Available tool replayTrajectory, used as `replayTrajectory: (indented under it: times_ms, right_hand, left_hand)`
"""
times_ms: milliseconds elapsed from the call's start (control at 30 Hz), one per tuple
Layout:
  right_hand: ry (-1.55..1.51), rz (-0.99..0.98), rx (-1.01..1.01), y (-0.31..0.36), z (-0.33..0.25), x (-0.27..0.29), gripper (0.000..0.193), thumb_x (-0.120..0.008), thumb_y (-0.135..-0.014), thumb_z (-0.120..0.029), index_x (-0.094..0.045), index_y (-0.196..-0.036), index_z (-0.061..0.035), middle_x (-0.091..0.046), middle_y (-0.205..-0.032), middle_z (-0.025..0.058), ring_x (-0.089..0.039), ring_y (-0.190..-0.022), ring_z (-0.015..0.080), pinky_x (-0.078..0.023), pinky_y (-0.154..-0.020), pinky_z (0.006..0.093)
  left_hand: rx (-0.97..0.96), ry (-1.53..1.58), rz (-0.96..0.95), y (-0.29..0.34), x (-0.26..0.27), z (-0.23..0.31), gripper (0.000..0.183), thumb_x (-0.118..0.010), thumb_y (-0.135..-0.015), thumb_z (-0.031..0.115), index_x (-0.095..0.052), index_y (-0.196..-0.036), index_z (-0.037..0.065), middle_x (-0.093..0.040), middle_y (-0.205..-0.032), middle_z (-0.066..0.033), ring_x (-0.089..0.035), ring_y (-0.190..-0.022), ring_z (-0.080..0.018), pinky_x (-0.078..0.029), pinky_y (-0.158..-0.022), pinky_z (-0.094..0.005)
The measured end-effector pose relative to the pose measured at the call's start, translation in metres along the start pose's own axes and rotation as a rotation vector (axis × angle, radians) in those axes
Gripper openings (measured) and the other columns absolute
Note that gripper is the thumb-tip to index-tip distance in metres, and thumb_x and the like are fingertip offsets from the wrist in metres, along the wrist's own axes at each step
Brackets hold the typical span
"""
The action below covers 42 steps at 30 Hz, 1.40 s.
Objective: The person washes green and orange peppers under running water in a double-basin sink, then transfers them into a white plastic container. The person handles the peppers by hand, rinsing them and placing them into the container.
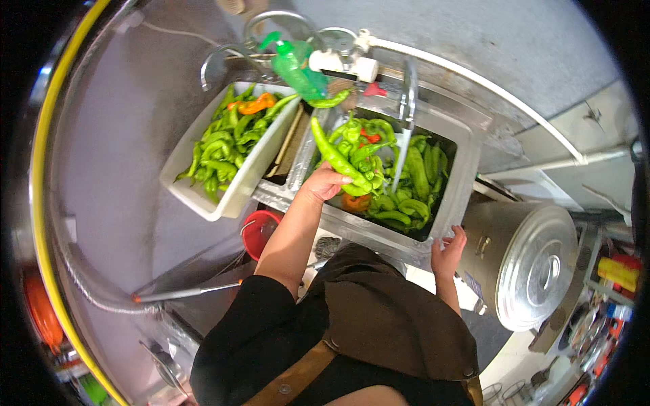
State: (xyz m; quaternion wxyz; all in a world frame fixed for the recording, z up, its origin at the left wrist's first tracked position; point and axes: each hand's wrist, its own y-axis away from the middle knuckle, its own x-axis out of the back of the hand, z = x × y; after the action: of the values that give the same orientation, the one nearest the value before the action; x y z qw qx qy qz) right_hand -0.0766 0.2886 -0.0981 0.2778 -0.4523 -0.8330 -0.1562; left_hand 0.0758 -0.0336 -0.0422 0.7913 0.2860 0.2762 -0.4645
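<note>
My left hand (326, 183) reaches over the steel sink (455, 215) and is closed on a long green chili pepper (330, 150), its thumb pressed along the lower end. Below it, the basin holds a heap of green peppers (409, 196), with a few red and orange ones among them. A stream of water (401, 162) runs onto them from the tap (409, 91). Close to the sink's front right corner, my right hand (448, 252) is open, fingers slightly bent, holding nothing. To the left, a white tub (220, 211) is filled with green peppers and one orange pepper (256, 104).
Behind the sinks stand a green pump bottle (298, 71) and a loose green pepper (330, 101). A red bucket (260, 233) sits below the counter. A large lidded metal pot (538, 267) is at my right. White pipe (474, 86) runs along the wall.
</note>
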Motion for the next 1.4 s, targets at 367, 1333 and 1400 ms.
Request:
replayTrajectory:
  times_ms: [367, 1333, 1400]
  right_hand:
    - [0.020, -0.042, 0.018, -0.009, -0.005, -0.006, 0.046, -0.064, -0.071, -0.003, -0.047, -0.114, -0.0025, -0.039, -0.127, 0.0196, -0.057, -0.081, 0.0264, -0.049, -0.075, 0.0349]
    - [0.056, 0.008, -0.284, 0.044, 0.012, 0.017, 0.029, -0.061, -0.075, -0.003, -0.054, -0.103, -0.0024, -0.044, -0.124, 0.0160, -0.059, -0.077, 0.0201, -0.049, -0.071, 0.0321]
    - [0.055, -0.002, -0.278, 0.044, 0.014, 0.014, 0.031, -0.059, -0.075, -0.005, -0.054, -0.105, -0.0029, -0.048, -0.120, 0.0183, -0.061, -0.080, 0.0263, -0.050, -0.070, 0.0360]
  left_hand:
    - [-0.552, -0.173, 0.477, 0.144, 0.057, 0.210, 0.051, -0.063, -0.073, 0.014, -0.048, -0.120, 0.001, -0.055, -0.116, -0.0159, -0.057, -0.101, -0.0315, -0.047, -0.089, -0.0489]
    - [0.498, -2.083, -0.238, -0.064, -0.013, -0.144, 0.092, -0.077, -0.061, 0.021, -0.027, -0.138, 0.016, -0.044, -0.131, -0.0175, -0.036, -0.121, -0.0497, -0.043, -0.092, -0.0498]
    - [0.382, -2.049, -0.178, -0.061, -0.011, -0.144, 0.078, -0.075, -0.062, 0.018, -0.036, -0.130, 0.015, -0.052, -0.122, -0.0165, -0.043, -0.115, -0.0463, -0.046, -0.089, -0.0464]
